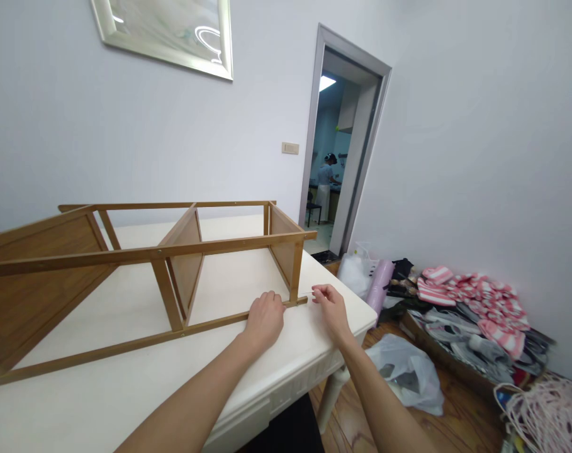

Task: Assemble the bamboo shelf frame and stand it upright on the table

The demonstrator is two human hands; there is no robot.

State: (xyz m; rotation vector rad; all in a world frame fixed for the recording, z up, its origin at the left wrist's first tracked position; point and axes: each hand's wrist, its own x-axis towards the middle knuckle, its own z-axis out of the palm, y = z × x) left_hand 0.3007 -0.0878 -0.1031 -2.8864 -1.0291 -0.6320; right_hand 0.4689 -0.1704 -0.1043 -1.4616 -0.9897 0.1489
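A wooden shelf frame [139, 251] lies on its side on a cream table [219, 371], with brown panels between its rails. My left hand [265, 319] rests closed on the frame's lower front rail, close to the right end post. My right hand [330, 306] is just past the rail's end, its fingers pinching a small thin pale piece [309, 293] that touches the rail tip. What the piece is I cannot tell.
The table's right corner is beside my right hand. On the wooden floor to the right lie a white plastic bag [411, 371], a pile of striped clothes [474, 302] and cords [545, 412]. A person stands beyond the open doorway [342, 145]. A framed picture [167, 31] hangs above.
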